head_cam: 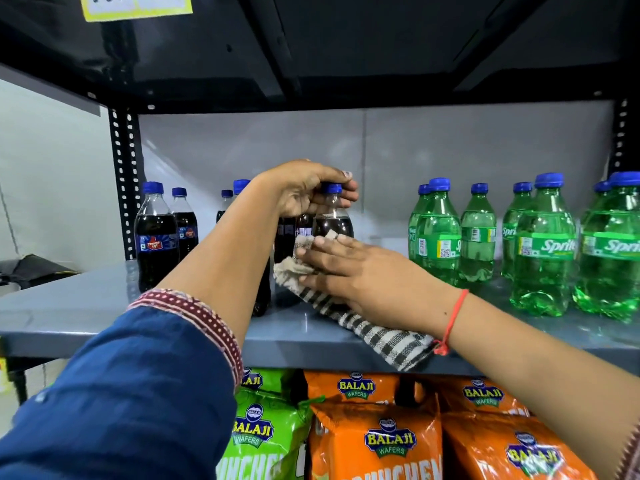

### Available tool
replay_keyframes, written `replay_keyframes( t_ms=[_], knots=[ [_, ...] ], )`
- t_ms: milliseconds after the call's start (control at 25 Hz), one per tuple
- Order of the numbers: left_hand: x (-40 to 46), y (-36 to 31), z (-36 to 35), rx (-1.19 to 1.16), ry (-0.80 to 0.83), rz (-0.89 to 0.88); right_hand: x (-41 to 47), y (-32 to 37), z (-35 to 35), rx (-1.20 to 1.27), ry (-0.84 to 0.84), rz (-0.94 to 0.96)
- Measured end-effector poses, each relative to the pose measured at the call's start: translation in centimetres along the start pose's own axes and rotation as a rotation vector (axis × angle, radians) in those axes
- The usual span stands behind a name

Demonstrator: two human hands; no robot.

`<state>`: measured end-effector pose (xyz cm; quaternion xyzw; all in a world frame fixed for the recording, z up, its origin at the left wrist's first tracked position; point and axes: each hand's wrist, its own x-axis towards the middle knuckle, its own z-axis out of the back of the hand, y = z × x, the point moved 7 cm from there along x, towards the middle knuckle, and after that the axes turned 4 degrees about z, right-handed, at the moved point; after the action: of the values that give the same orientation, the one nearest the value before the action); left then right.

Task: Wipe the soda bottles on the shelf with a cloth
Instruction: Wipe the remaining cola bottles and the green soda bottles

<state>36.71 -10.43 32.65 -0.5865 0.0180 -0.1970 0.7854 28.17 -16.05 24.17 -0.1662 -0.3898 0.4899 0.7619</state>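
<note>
Grey metal shelf (pixel 104 306) is carrying dark cola bottles (pixel 156 237) at left and green soda bottles (pixel 543 247) at right, with bare room lying between the groups and along the front edge. The left hand (pixel 304 192) is gripping one cola bottle (pixel 333 220) by its blue cap, fingers closed around it. The right hand (pixel 353 268) is pressing a checked cloth (pixel 388 337) against that bottle's side, fingers spread flat; the cloth's tail is hanging over the shelf edge.
</note>
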Motion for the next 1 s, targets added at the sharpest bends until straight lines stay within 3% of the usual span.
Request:
replay_keyframes(
  t_ms=[160,280,400,560,680,760,840,920,1000],
  knots=[
    [0.0,-0.1,0.0,-0.004,-0.009,-0.006,-0.2,-1.8,0.5,0.003,0.01,-0.126],
    [0.1,0.0,0.1,0.009,-0.003,-0.011,-1.5,-1.2,0.1,0.173,-0.007,-0.244],
    [0.2,0.0,0.1,0.006,0.0,-0.007,-3.2,-0.8,0.1,0.317,-0.031,-0.301],
    [-0.3,-0.6,-0.1,0.077,-0.071,-0.04,-5.7,-0.4,1.4,0.32,-0.01,-0.33],
    [-1.5,-3.4,0.3,0.356,-0.278,-0.236,-9.3,-1.2,4.0,0.301,-0.113,-0.393],
    [-2.7,-6.7,-1.0,0.455,-0.438,-0.473,-11.3,-2.7,5.6,0.239,-0.177,-0.443],
    [-3.4,-9.0,-4.4,0.434,-0.42,-0.645,-12.6,-4.4,6.6,0.194,-0.234,-0.516],
    [-1.9,-8.7,-7.8,0.306,-0.305,-0.564,-13.3,-5.4,6.9,0.2,-0.318,-0.589],
    [0.7,-6.5,-10.3,0.235,-0.206,-0.351,-13.7,-5.8,6.6,0.217,-0.361,-0.637]
  ],
)
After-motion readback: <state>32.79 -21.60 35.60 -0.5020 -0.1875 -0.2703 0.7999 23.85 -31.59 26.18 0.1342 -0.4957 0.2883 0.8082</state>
